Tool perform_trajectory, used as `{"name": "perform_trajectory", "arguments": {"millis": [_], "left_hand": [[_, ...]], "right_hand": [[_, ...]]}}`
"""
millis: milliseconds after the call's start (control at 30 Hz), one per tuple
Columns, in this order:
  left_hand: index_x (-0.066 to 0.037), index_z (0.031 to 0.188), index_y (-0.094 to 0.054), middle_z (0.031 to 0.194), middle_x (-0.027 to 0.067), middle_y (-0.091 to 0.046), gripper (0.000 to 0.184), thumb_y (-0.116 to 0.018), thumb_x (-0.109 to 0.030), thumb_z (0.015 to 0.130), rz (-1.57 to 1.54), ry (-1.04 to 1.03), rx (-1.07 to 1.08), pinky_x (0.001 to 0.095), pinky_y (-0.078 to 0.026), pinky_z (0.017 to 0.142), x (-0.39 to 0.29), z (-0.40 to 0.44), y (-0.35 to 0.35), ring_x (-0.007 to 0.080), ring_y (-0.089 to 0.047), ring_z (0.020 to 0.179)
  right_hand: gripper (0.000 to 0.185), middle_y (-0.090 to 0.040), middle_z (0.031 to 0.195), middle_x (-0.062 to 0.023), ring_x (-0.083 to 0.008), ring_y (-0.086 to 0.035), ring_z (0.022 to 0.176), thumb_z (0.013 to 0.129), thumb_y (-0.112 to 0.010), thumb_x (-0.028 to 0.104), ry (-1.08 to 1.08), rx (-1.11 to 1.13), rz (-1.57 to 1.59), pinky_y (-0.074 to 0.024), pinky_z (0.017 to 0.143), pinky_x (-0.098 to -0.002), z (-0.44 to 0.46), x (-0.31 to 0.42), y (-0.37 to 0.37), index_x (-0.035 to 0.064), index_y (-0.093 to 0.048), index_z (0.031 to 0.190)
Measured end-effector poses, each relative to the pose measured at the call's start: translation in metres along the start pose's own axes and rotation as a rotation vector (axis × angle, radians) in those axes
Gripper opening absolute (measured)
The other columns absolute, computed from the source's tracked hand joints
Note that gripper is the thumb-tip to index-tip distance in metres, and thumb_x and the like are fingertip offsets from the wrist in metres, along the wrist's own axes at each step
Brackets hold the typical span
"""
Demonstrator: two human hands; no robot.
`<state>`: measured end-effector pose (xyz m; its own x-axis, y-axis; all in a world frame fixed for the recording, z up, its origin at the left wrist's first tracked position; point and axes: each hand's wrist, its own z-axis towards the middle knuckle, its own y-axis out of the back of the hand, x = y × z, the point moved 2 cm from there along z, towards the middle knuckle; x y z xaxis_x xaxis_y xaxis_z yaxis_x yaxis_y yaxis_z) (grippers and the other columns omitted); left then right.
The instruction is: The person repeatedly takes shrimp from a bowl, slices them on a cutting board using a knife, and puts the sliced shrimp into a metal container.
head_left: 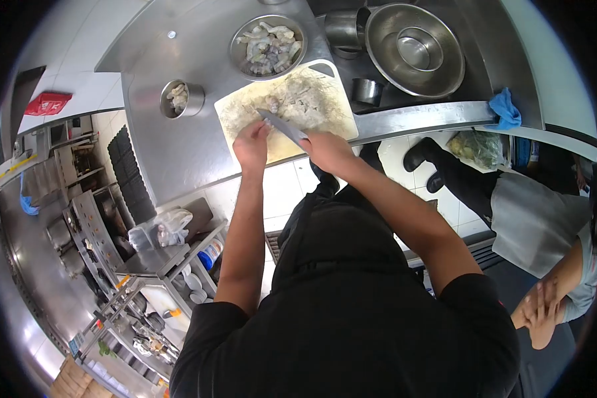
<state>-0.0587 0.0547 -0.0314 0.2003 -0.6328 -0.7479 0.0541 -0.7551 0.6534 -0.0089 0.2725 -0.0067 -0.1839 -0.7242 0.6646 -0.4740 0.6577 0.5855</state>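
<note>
My right hand (pixel 326 150) is wrapped round the handle of a knife (pixel 283 126), whose blade points up and left over a stained cutting board (pixel 242 106). Beside the blade tip, my left hand (pixel 251 143) has its fingers pinched together at the board's lower left; what they hold is too small to name. A small greyish piece (pixel 269 103) lies on the board just above the tip. Behind the board stands a metal bowl (pixel 233 53) of pale, greyish raw pieces. To the left, a small metal container (pixel 196 99) holds a few similar pieces.
A large metal basin (pixel 448 66) with a smaller bowl inside stands at the right, near a metal cup (pixel 367 91) and a blue cloth (pixel 505 108). Another person's crossed hands (pixel 540 312) are at the lower right. Shelves with kitchenware (pixel 159 318) stand lower left.
</note>
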Motion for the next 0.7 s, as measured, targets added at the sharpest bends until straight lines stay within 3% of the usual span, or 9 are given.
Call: {"name": "perform_trajectory", "arguments": {"millis": [200, 300, 700], "left_hand": [[-0.003, 0.11, -0.079, 0.094, 0.0113, -0.08, 0.02, -0.077, -0.012, 0.092, -0.04, 0.071, 0.065, 0.0295, -0.058, 0.081, 0.001, 0.002, 0.0, 0.0182, -0.077, 0.086], [-0.003, 0.11, -0.079, 0.095, 0.0111, -0.08, 0.02, -0.076, -0.012, 0.092, 0.016, 0.004, 0.104, 0.0289, -0.059, 0.081, 0.003, 0.005, 0.006, 0.0176, -0.077, 0.087], [-0.003, 0.103, -0.078, 0.09, 0.007, -0.08, 0.017, -0.079, -0.014, 0.09, 0.135, 0.035, 0.085, 0.0287, -0.058, 0.076, 0.002, 0.004, 0.007, 0.0133, -0.074, 0.079]], "right_hand": [[0.042, -0.074, 0.098, -0.0222, -0.0426, -0.071, 0.096, 0.108, -0.05, 0.039, -0.019, 0.019, -0.018, -0.054, 0.084, -0.0547, -0.014, -0.003, -0.001, 0.0021, -0.071, 0.105], [0.042, -0.074, 0.097, -0.0215, -0.0424, -0.071, 0.095, 0.108, -0.05, 0.039, -0.007, 0.032, -0.007, -0.0541, 0.083, -0.0545, 0.005, 0.005, 0.0, 0.0024, -0.072, 0.105], [0.041, -0.074, 0.099, -0.0195, -0.0412, -0.071, 0.095, 0.108, -0.049, 0.038, -0.034, 0.053, -0.037, -0.0542, 0.082, -0.054, -0.028, 0.002, -0.01, 0.0034, -0.072, 0.105]]}}
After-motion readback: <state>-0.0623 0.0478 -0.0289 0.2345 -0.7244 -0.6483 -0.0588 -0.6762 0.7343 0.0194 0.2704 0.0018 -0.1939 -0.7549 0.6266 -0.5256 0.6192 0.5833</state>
